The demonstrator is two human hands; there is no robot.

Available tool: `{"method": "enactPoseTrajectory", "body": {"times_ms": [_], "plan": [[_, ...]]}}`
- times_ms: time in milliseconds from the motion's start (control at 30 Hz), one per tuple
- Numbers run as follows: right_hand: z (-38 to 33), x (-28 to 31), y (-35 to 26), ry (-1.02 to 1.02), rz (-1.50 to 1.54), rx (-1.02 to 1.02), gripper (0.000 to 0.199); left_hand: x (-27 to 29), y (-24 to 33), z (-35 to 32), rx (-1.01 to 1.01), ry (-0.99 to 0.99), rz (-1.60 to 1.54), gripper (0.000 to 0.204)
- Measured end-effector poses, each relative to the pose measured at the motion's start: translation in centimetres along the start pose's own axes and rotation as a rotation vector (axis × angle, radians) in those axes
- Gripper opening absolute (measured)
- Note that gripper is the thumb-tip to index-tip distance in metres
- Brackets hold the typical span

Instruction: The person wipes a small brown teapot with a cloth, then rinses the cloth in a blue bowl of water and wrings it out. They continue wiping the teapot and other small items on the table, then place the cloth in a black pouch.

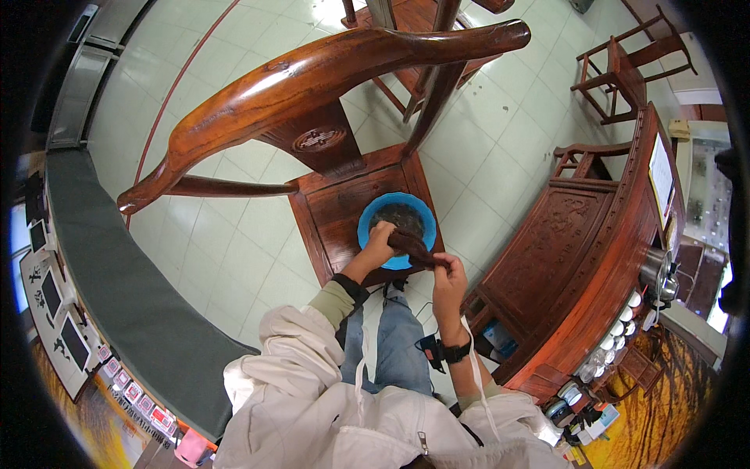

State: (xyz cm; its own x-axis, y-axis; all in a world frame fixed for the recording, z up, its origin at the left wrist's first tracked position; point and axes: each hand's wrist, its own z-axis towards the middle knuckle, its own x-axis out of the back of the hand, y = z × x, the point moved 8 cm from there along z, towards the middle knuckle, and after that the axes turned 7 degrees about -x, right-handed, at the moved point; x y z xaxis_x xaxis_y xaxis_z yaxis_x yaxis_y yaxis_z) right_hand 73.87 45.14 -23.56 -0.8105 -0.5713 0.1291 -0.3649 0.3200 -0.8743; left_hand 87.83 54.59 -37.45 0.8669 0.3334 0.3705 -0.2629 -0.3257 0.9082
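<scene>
A dark brown cloth is stretched between my two hands, just over the near side of a blue basin. Dark, murky-looking water shows inside the basin. My left hand is closed around the cloth's left end. At the cloth's right end, my right hand pinches it, slightly nearer to me. The basin rests on the reddish-brown seat of a wooden armchair, whose curved top rail arches across the far side.
A carved wooden counter stands to the right, with several white cups along it. More wooden chairs stand farther back. A long dark-grey surface runs along the left. A thin red line crosses the tiled floor.
</scene>
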Motion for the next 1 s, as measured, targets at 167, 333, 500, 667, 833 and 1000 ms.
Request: {"method": "enactPoseTrajectory", "body": {"times_ms": [167,333,500,667,833,1000], "plan": [[4.2,-0.6,9.1,-0.059,0.359,-0.356,0.033,-0.3,0.7,-1.3,0.051,0.045,0.13,0.059],[5.4,-2.4,14.3,-0.064,0.434,-0.768,0.061,-1.0,3.4,-2.2,-0.02,0.066,0.149,0.062],[4.4,-6.0,14.2,-0.326,0.644,-1.075,0.043,-1.7,5.6,-3.1,-0.028,0.02,0.046,0.059],[5.3,-6.8,16.9,-0.273,0.539,-1.148,0.032,-1.6,7.0,-3.4,-0.075,-0.124,-0.16,0.055],[5.3,-7.1,17.9,-0.408,0.503,-1.21,0.029,-0.8,5.3,-4.4,0.204,-0.276,-0.664,0.061],[4.8,-7.0,15.8,-0.457,0.566,-1.079,0.042,0.2,0.4,-4.0,0.576,0.148,-1.382,0.049]]}}
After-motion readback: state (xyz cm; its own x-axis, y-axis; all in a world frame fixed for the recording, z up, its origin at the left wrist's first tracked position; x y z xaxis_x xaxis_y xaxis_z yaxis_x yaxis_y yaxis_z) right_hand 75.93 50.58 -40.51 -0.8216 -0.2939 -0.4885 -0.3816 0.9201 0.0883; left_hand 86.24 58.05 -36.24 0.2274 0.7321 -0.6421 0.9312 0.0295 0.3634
